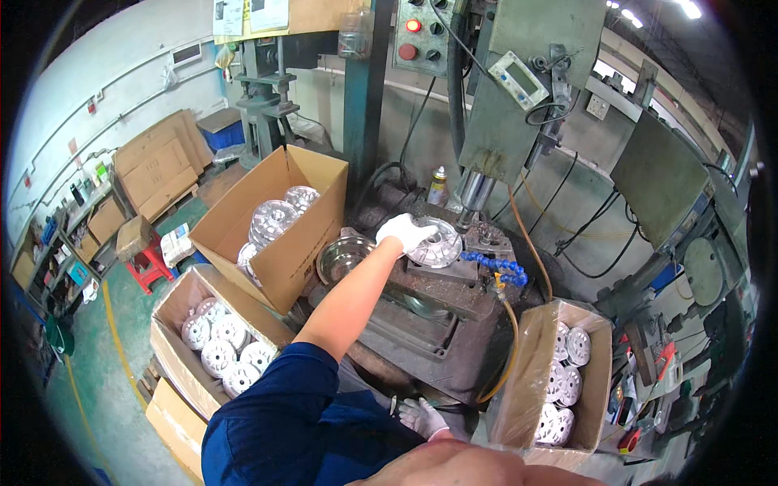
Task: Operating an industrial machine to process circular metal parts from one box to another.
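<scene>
My left hand (405,233), in a white glove, reaches out to the machine's work table and grips the left edge of a shiny spoked metal wheel (438,245). The wheel lies under the drill press spindle (476,193); my fingertips are partly hidden at its rim. Just left of it is a round metal bowl (346,259). Down by my lap, my gloved right hand (423,417) has its fingers apart and holds nothing that I can see. A blue segmented coolant hose (496,266) points at the wheel from the right.
Cardboard boxes of metal wheels stand at the left (304,279), lower left (182,304) and right (596,389). A spray can (438,186) stands behind the work table. An orange hose (510,348) curves down its right side. The control panel (417,36) has a lit red lamp.
</scene>
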A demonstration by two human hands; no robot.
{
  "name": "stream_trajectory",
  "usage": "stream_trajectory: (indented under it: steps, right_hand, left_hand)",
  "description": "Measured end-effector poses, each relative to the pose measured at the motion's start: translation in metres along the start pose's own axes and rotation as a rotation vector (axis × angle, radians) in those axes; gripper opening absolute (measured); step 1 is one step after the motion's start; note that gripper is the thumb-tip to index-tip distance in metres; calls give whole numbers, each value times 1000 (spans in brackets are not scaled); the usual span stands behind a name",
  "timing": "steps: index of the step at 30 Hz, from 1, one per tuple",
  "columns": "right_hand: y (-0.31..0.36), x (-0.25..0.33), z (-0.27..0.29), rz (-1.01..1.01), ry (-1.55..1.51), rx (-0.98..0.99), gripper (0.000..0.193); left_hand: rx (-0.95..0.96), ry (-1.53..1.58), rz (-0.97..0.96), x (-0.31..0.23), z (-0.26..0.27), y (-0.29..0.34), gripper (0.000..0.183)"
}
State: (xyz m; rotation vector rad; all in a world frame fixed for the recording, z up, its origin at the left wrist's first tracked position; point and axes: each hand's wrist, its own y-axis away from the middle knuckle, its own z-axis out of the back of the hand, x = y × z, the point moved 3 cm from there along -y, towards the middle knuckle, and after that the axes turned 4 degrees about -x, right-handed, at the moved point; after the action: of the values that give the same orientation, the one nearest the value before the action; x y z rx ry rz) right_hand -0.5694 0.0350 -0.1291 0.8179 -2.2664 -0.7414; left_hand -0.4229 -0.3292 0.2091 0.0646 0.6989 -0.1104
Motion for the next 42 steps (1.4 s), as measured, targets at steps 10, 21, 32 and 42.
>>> stream_trajectory:
  steps: [10, 21, 32, 42]
  right_hand:
    - [-4, -3, 0, -21, -51, 24, 49]
    - [6, -4, -6, -9, 0, -10, 49]
    - [3, -1, -8, 10, -5, 14, 52]
    - [10, -2, -8, 23, 18, -33, 48]
  left_hand:
    - [-76, -24, -55, 11, -10, -11, 82]
    - [-95, -13, -61, 13, -12, -5, 80]
    - [-124, -12, -68, 21, -17, -22, 77]
    - [-256, 68, 6, 0, -1, -2, 75]
